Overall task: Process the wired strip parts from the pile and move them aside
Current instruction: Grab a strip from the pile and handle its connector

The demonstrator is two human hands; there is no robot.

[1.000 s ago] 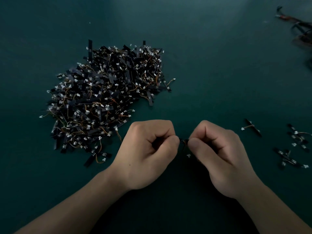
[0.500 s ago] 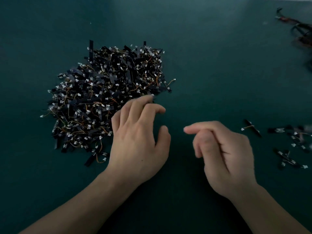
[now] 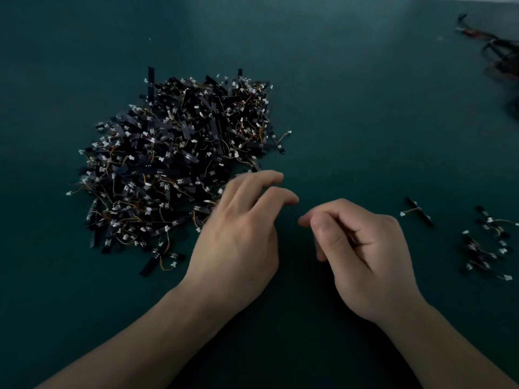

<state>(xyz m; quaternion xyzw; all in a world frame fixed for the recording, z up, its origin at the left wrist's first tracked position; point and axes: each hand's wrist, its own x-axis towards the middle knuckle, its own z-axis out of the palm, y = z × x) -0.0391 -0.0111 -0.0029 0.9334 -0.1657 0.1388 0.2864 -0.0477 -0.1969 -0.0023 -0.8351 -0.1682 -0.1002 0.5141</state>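
Left hand (image 3: 238, 234): fingers spread and relaxed, holding nothing, right at the pile's near-right edge
Right hand (image 3: 362, 248): loosely curled, looks empty, well clear of the pile
Pile of wired strip parts (image 3: 174, 169): ahead-left of both hands; the left one's way closer, so I'd guess it grabs next
Strip axes: pointing every which way
Finished parts (image 3: 483, 245): small scatter far right on the green mat (image 3: 365, 108)
Containers: none, everything's loose

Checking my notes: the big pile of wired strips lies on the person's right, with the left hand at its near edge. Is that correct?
Not quite. The head view shows the big pile on the person's left, not the right. The left hand is indeed at its near edge. Only a few set-aside parts lie on the right.
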